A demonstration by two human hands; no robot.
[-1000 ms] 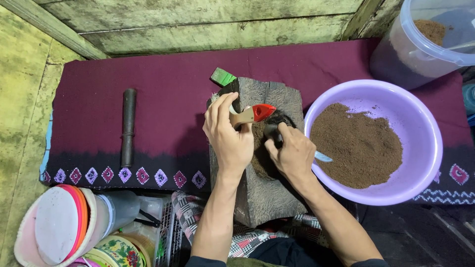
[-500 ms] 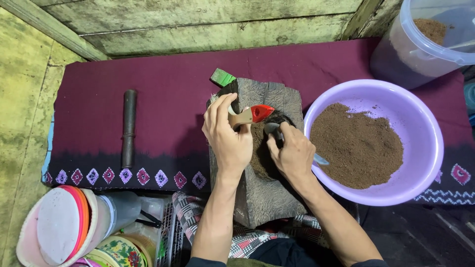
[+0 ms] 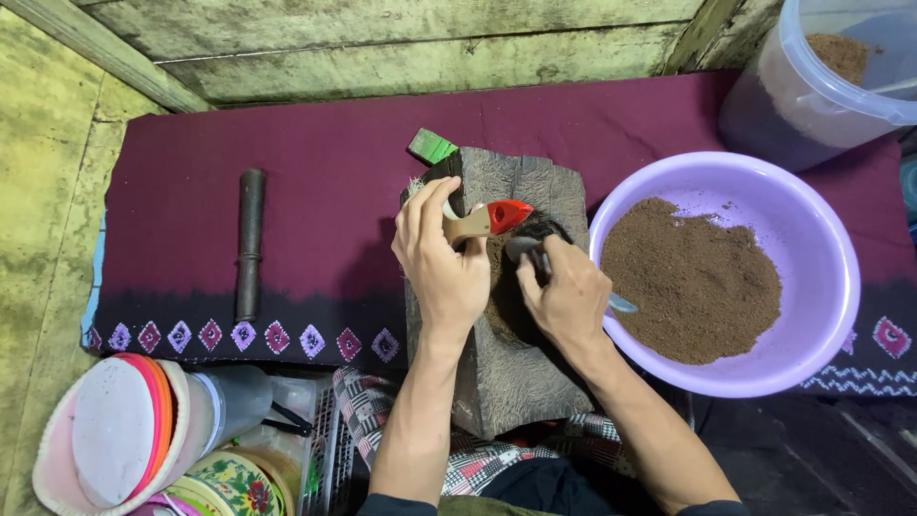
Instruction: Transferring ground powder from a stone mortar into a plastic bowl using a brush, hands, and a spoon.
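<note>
Weathered greenish plank wall (image 3: 382, 48) behind a maroon patterned cloth (image 3: 315, 182).

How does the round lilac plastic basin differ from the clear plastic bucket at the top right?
The round lilac plastic basin is wide, shallow and opaque; the clear plastic bucket is taller, see-through and partly cut off by the frame. The basin lies beside the right hand; the bucket stands farther back, away from both hands. The basin's powder heap shows in full; the bucket's shows only partly. Both hold brown powder.

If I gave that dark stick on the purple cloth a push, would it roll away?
Probably, if pushed sideways. The dark stick looks round like a rod, and it lies flat and alone on the purple cloth, with nothing beside it to stop it. The soft cloth might slow it soon. It looks thick and solid, so it is likely stiff and rather heavy, not bendy.
</note>
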